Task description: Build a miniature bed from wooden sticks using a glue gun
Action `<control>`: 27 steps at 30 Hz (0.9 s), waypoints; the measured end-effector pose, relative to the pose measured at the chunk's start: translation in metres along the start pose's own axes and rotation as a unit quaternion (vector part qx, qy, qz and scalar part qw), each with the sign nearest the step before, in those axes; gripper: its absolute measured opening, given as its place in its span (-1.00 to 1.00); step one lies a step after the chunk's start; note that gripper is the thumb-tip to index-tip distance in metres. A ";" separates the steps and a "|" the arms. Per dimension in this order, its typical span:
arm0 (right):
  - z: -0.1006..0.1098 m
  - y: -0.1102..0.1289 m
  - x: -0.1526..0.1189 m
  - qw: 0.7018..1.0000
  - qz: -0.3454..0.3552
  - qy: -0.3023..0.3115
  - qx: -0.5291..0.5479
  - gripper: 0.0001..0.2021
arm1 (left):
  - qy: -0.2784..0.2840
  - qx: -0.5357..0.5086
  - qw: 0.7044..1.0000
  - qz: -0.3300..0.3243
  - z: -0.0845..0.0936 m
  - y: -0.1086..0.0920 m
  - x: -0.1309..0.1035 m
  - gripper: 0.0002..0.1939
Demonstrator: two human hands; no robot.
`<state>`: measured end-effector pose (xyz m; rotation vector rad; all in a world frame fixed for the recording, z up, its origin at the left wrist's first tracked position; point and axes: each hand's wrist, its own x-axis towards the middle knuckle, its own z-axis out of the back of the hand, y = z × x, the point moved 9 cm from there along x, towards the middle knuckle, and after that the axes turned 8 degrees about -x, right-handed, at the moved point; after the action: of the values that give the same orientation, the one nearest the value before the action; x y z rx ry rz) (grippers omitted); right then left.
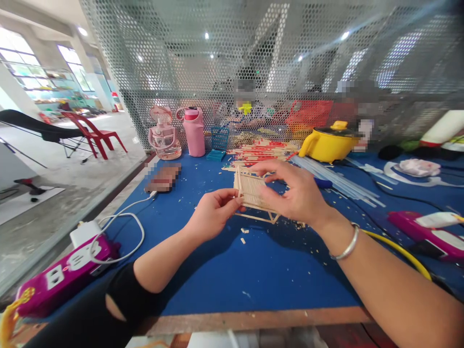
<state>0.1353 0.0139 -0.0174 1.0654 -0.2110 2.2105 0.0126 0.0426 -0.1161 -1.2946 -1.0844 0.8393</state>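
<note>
A small frame of thin wooden sticks (253, 190), with a slatted flat part, is held above the blue table (232, 275). My left hand (213, 212) pinches its left edge between thumb and fingers. On the other side, my right hand (295, 193) curves round the right part of the frame, thumb and fingertips at the slats. Whether the right fingers hold a separate stick is too small to tell. Small wood scraps (243, 236) lie below the frame.
Red-tipped sticks (263, 151) are piled behind the hands, beside a yellow pot (329, 142) and clear glue sticks (337, 181). Pink bottles (195, 133) stand at the back left. A purple power strip (68, 270) and white cable (139, 241) lie left, another strip (431, 237) right.
</note>
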 end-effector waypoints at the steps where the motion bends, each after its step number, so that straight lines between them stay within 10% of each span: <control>1: 0.008 -0.007 0.000 0.999 -0.025 -0.031 -0.006 -0.70 | -0.003 -0.003 1.000 0.001 0.001 0.000 0.000 -0.75; 14: 0.002 -0.028 -0.008 0.991 -0.094 -0.086 -0.035 -0.81 | -0.043 -0.092 0.995 0.011 0.012 -0.001 0.004 -0.69; 18: 0.039 -0.021 -0.003 0.984 -0.122 -0.115 -0.052 -0.80 | -0.037 -0.106 0.994 0.009 0.012 -0.002 0.004 -0.70; 22: 0.066 -0.043 -0.024 0.969 -0.169 0.077 -0.161 -0.85 | -0.040 -0.116 0.992 0.007 0.015 -0.004 0.004 -0.69; 25: 0.080 -0.102 -0.088 0.887 -0.307 0.254 -0.233 -0.90 | -0.048 -0.129 0.990 0.010 0.016 -0.004 0.004 -0.68; 27: 0.092 -0.129 -0.122 0.864 -0.342 0.266 -0.256 -0.96 | -0.053 -0.137 0.989 0.009 0.017 -0.005 0.003 -0.68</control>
<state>0.3294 0.0142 -0.0647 0.1550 -0.1289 1.5694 -0.0032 0.0505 -0.1114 -1.5025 -1.3081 0.7986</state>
